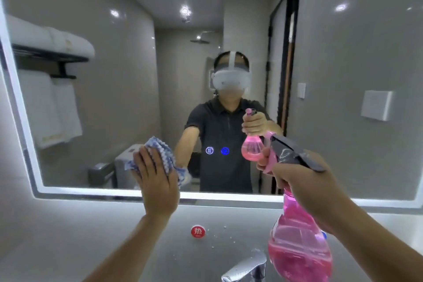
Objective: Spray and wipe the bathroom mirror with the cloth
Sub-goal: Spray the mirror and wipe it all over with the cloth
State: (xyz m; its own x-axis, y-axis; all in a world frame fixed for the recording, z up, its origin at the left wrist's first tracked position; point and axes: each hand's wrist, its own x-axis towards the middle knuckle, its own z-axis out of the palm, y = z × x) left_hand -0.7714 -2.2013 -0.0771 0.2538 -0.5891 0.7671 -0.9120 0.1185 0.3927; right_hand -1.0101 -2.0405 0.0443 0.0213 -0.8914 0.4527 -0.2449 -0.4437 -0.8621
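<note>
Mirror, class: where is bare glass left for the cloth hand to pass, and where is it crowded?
Bare glass lies left of the cloth toward the lit mirror edge, and above both hands. It is crowded low and centre: the left hand presses the cloth there, two lit touch icons sit beside it, and the right hand holds the spray bottle.

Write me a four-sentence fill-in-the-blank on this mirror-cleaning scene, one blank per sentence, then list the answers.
1. The left hand presses a blue-and-white ____ against the mirror.
2. The liquid in the spray bottle held by the right hand is ____.
3. The round sticker on the wall below the mirror is coloured ____.
4. The chrome ____ at the bottom edge stands below the bottle.

Answers: cloth; pink; red; faucet
</note>
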